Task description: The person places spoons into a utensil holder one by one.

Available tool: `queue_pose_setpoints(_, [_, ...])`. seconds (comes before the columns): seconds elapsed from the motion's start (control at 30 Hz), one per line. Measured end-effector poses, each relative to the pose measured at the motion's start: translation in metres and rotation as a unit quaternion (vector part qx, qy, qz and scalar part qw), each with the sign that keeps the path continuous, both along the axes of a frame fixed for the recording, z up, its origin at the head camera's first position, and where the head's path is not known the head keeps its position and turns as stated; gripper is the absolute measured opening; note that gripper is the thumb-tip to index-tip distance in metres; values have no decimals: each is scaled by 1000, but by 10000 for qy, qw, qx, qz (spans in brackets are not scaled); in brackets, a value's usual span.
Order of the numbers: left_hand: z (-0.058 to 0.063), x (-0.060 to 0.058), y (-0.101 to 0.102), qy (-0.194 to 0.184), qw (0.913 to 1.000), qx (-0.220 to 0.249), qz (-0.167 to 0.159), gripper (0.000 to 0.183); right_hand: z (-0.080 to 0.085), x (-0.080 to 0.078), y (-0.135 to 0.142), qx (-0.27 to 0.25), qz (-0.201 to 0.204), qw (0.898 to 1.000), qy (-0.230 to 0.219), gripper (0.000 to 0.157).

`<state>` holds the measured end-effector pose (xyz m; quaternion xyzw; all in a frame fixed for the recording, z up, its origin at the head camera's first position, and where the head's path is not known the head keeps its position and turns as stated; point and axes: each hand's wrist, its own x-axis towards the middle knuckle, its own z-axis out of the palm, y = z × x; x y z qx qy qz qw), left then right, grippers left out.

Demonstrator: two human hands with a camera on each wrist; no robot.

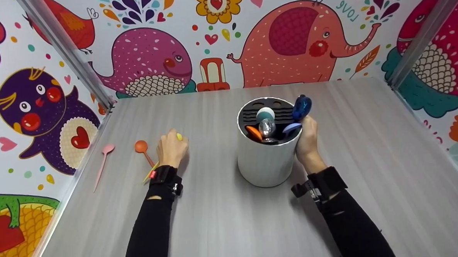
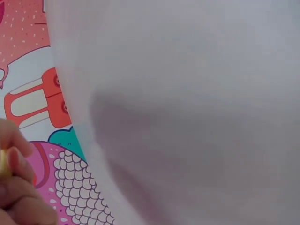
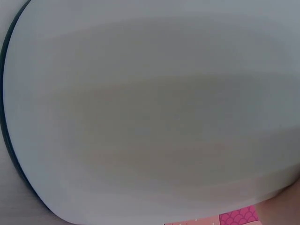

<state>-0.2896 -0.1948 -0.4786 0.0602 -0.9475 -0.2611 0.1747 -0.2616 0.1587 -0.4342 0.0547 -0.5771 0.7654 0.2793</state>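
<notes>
My left hand [image 1: 172, 148] holds a slim yellow utensil, its yellow tip [image 1: 179, 137] showing at the fingers and a thin yellow handle [image 1: 150, 173] running out by the wrist; the rest is hidden in the fist. In the left wrist view, curled fingers [image 2: 23, 201] surround a bit of yellow. To the right stands a white utensil holder [image 1: 267, 163] with a black slotted top, gripped at its right side by my right hand [image 1: 308, 142]. Its white wall [image 3: 150, 117] fills most of the right wrist view.
Left of the left hand lie an orange spoon [image 1: 141, 146] and a pink spoon [image 1: 107, 149]. The holder carries a glossy blue handle [image 1: 302, 107], a silver piece [image 1: 267, 127], a white-and-teal round end [image 1: 265, 114], and orange [image 1: 254, 133] and lilac [image 1: 292, 127] utensils. Patterned walls enclose the table.
</notes>
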Motion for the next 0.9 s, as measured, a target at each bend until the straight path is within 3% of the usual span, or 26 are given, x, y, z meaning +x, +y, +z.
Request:
queue_pose_setpoints(0.23, [2,1,14,-31,9991,259,-342,22,1,0,0,-25,-16,10000,1,38])
queue_pose_setpoints(0.37, [6,3,24,194,9983,278,-471,18,1,1,0,-45,85,10000,-6,39])
queue_pose_setpoints(0.6, [26,7,45,627,9930,732,-678,23,0,1,0,-76,262,9996,70,40])
queue_pose_setpoints(0.9, [52,17,69,702,9758,1524,-1403,44,0,0,-1,-108,227,9996,87,40])
